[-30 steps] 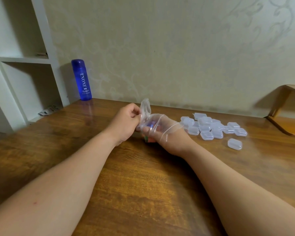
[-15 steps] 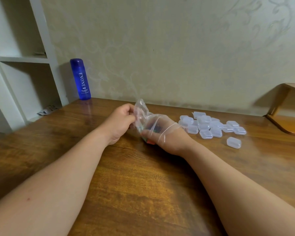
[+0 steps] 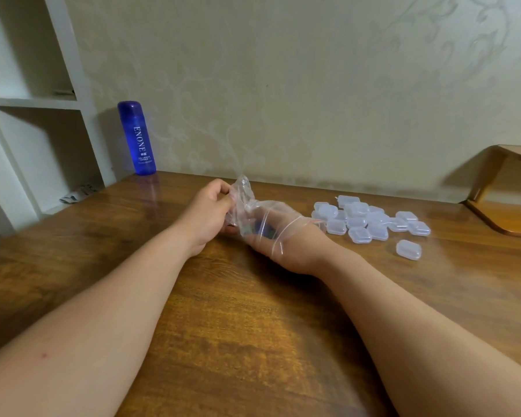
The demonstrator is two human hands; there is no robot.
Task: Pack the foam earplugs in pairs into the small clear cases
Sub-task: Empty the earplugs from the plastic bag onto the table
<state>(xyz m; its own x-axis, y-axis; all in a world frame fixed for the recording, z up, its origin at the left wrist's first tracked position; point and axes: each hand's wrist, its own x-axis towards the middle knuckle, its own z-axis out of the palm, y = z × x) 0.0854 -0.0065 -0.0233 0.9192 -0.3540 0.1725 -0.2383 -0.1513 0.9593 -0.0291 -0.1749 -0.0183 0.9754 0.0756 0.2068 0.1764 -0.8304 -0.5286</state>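
Note:
A crumpled clear plastic bag [image 3: 245,192] sits between my hands above the wooden table [image 3: 238,326]. My left hand [image 3: 208,209] pinches the bag's closed end. My right hand [image 3: 295,245] is pushed inside the bag up to the wrist. Its fingers curl around blue and green foam earplugs [image 3: 257,228], which show dimly through the plastic. To the right of my right hand, several small clear cases [image 3: 358,219] lie in a pile on the table, all closed. One more clear case [image 3: 408,249] lies apart in front of the pile.
A tall blue bottle [image 3: 137,136] stands at the back left by the wall. A white shelf unit [image 3: 33,100] rises beyond the table's left edge. A wooden stand [image 3: 506,218] occupies the far right corner.
The bag has crumpled and dropped a little between my hands, and my left hand has shifted its pinch on it. My right hand stays inside the bag.

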